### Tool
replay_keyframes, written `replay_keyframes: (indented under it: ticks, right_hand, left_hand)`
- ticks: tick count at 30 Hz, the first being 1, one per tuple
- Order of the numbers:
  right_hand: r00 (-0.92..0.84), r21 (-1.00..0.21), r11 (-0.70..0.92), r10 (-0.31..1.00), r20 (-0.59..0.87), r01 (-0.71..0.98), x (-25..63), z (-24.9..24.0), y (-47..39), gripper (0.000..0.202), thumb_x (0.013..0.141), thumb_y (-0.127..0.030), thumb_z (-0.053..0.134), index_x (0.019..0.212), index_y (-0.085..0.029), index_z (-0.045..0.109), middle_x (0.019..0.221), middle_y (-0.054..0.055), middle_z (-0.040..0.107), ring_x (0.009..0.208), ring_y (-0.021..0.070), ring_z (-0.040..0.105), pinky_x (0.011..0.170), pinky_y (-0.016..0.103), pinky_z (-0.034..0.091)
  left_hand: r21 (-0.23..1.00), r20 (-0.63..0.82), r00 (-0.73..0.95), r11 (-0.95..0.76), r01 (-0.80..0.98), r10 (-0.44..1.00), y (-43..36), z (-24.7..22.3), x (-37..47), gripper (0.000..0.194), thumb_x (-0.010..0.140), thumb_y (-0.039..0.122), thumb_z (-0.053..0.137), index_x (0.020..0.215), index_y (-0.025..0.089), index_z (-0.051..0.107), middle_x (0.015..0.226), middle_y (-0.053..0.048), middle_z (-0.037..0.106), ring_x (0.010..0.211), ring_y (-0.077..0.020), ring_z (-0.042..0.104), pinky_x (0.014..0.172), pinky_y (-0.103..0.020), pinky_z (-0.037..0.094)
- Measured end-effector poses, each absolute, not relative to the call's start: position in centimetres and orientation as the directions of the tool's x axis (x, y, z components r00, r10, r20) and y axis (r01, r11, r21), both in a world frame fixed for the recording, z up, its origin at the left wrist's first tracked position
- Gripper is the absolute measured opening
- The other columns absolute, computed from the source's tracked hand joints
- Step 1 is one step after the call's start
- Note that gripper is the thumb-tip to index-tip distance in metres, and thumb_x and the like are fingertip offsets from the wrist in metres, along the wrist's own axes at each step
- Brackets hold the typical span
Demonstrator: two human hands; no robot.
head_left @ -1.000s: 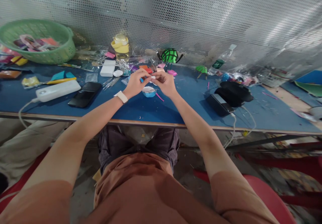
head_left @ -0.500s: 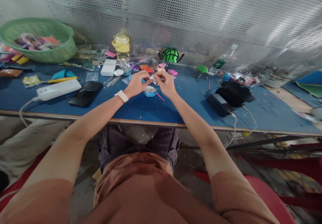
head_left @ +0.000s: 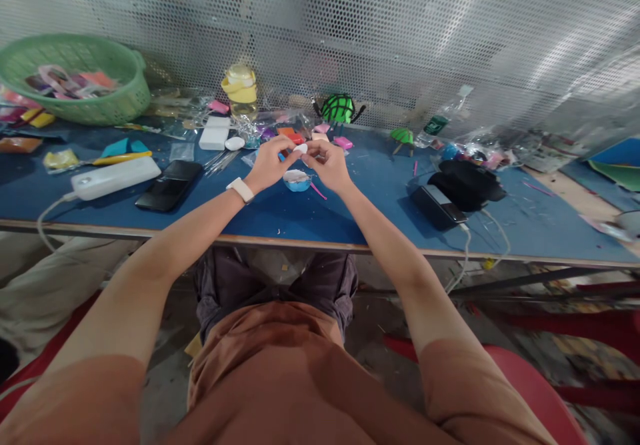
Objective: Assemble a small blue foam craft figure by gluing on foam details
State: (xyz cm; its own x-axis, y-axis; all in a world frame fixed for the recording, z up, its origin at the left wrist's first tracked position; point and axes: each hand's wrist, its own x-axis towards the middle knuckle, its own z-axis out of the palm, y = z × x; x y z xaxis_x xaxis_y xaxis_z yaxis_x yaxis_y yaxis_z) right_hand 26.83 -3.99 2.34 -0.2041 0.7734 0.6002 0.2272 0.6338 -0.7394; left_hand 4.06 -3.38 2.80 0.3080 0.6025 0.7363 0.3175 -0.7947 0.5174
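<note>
A small white piece of what looks like modelling clay (head_left: 301, 148) is pinched between my two hands. My left hand (head_left: 273, 164), with a pale band at the wrist, grips its left side between thumb and fingers. On the other side, the fingertips of my right hand (head_left: 325, 163) close on it. Just below the hands, a small blue cup-like thing with white inside (head_left: 297, 180) sits on the blue table (head_left: 300, 222). A thin pink stick (head_left: 319, 191) lies beside it. Behind my fingers are an orange packet (head_left: 290, 136) and a pink piece (head_left: 343, 142).
To the left lie a black phone (head_left: 170, 186), a white power bank (head_left: 116, 178) and a green basket (head_left: 75, 108). A yellow-topped jar (head_left: 240, 92) and green turtle-like figures (head_left: 338, 108) stand along the perforated metal panel. A black device (head_left: 438, 206) with a cable is at right.
The white piece has come into clearer view above my fingertips, looking flat and rounded. My fingers have shifted slightly around it; the things on the table stay put.
</note>
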Motion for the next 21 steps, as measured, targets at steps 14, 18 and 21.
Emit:
replay_keyframes:
  ticks: [14,18,21]
  right_hand:
    - [-0.154,-0.753,0.631,0.775,0.612,0.185,26.55,2.17,-3.82,0.078,0.086,-0.102,0.084,0.1,-0.025,0.08,0.087,0.002,0.077,0.073,0.0175,0.07,0.066,0.035,0.059]
    - [-0.171,-0.757,0.629,0.777,0.605,0.178,26.52,2.27,-4.13,0.075,0.089,-0.099,0.084,0.104,-0.026,0.08,0.092,0.003,0.078,0.08,0.0181,0.071,0.067,0.033,0.058]
    - [-0.17,-0.76,0.626,0.78,0.603,0.175,26.39,2.33,-4.37,0.075,0.085,-0.098,0.089,0.105,-0.025,0.081,0.092,0.002,0.078,0.081,0.0177,0.07,0.066,0.032,0.053]
  left_hand:
    - [0.475,0.752,0.354,-0.83,0.292,0.556,-3.68,2.65,4.44,0.063,0.116,0.078,0.063,0.086,0.023,0.07,0.094,-0.009,0.076,0.084,-0.0225,0.07,0.082,-0.041,0.061]
    - [0.462,0.754,0.363,-0.835,0.299,0.548,-3.49,2.68,4.6,0.069,0.116,0.081,0.059,0.079,0.024,0.062,0.089,-0.008,0.072,0.08,-0.0219,0.066,0.078,-0.041,0.058]
    - [0.458,0.753,0.377,-0.841,0.289,0.54,-3.5,2.79,4.55,0.069,0.117,0.082,0.058,0.08,0.024,0.062,0.088,-0.007,0.07,0.078,-0.0209,0.063,0.076,-0.04,0.055]
